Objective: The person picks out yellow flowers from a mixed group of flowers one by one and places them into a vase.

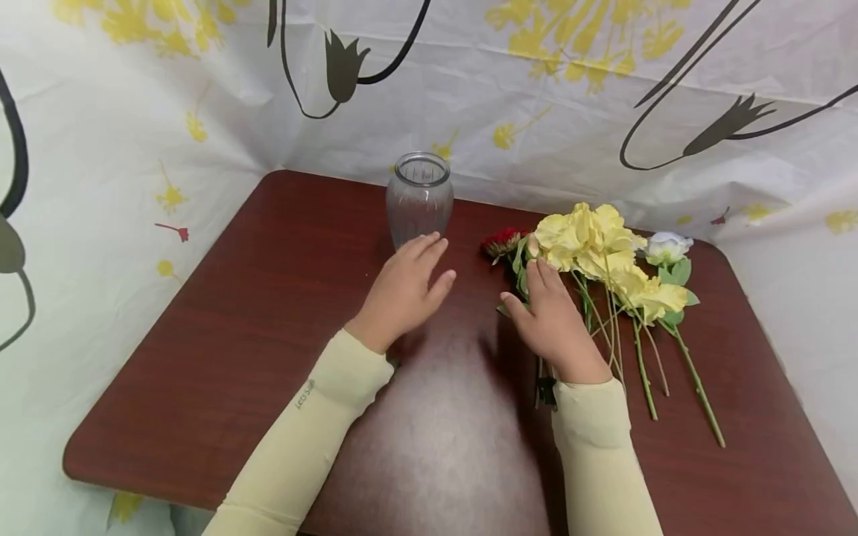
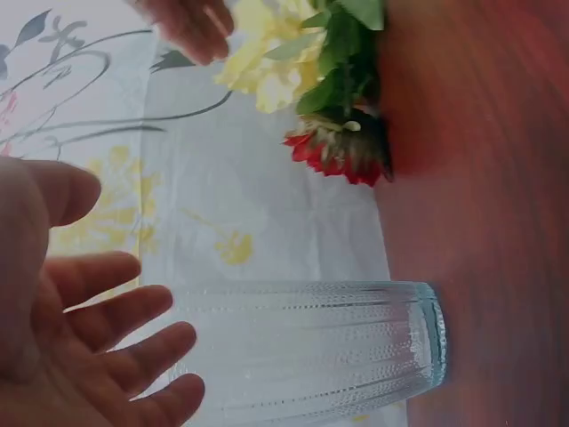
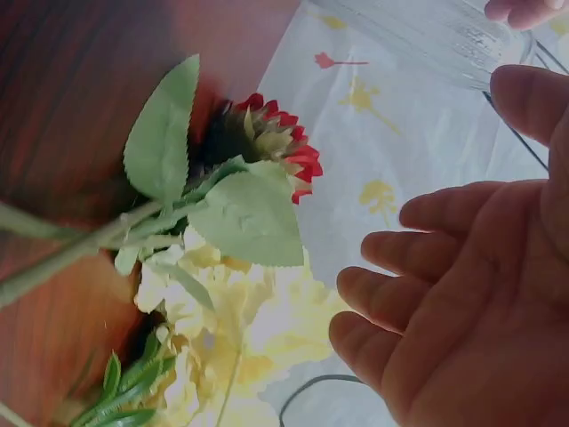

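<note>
My left hand [image 1: 404, 289], fingers extended and thumb apart, is held over the table just in front of a clear glass vase [image 1: 420, 201]. In the left wrist view the ribbed vase [image 2: 356, 347] stands upright beyond the fingertips. My right hand [image 1: 553, 324], empty with straight fingers, hovers by the left side of a bunch of artificial flowers. Nearest to it are a red flower [image 1: 503, 242] and large yellow flowers [image 1: 583, 238]. The right wrist view shows the red flower's green leaves [image 3: 249, 213] and stem [image 3: 71, 253] past the open palm.
A white flower [image 1: 666, 247] lies at the right of the bunch, with long green stems [image 1: 699, 387] pointing toward the front. The dark red-brown table [image 1: 221, 327] has rounded corners. Behind it hangs a white cloth [image 1: 469, 97] printed with yellow and grey flowers.
</note>
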`<state>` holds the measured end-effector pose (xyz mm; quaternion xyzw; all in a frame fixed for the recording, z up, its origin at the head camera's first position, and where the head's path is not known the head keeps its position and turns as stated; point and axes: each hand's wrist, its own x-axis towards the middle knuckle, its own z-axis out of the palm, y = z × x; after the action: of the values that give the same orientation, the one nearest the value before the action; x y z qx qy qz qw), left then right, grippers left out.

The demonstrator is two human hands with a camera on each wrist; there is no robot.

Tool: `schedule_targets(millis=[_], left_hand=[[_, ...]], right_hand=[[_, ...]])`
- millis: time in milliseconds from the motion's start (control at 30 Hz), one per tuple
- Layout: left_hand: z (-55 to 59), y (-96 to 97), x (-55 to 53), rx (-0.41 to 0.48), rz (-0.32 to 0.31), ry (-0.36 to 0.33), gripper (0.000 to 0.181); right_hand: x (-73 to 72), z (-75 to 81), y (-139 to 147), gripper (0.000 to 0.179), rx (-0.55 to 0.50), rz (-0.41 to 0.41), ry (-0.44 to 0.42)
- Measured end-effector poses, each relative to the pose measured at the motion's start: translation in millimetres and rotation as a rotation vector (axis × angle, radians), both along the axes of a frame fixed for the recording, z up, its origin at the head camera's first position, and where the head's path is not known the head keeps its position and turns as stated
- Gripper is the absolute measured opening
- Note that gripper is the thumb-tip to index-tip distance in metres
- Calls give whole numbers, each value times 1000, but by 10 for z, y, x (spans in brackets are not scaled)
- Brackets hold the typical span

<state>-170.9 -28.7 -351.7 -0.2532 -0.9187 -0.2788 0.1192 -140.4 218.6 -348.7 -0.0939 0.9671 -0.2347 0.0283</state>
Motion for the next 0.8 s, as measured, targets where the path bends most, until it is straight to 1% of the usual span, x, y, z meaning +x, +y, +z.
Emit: schedule_targets(millis=[100, 200, 300, 367, 467, 567, 633, 733, 800], left_hand=[[1, -87, -56, 173, 22, 42, 46], [-11, -184, -151, 319, 59, 104, 38], [-14, -282, -277, 404, 122, 146, 32], [3, -345, -346, 433, 180, 130, 32], [36, -425, -441, 439, 246, 46, 43], [65, -481, -522, 414, 268, -81, 61], [73, -495, -586, 386, 256, -160, 75], [56, -483, -696, 368, 210, -252, 91], [38, -472, -767, 367, 180, -287, 96]], right_hand=[[-58, -19, -8, 77, -83, 12, 10], [-138, -29, -38, 75, -180, 17, 27], [-251, -35, -111, 71, -250, 21, 70], [-331, -26, -192, 69, -278, 21, 105], [-473, -21, -353, 66, -319, 20, 146], [-597, -24, -509, 65, -390, 14, 126], [-665, -33, -587, 63, -432, 4, 114], [-750, -52, -656, 63, -456, -21, 101], [-812, -63, -693, 63, -504, -49, 72]])
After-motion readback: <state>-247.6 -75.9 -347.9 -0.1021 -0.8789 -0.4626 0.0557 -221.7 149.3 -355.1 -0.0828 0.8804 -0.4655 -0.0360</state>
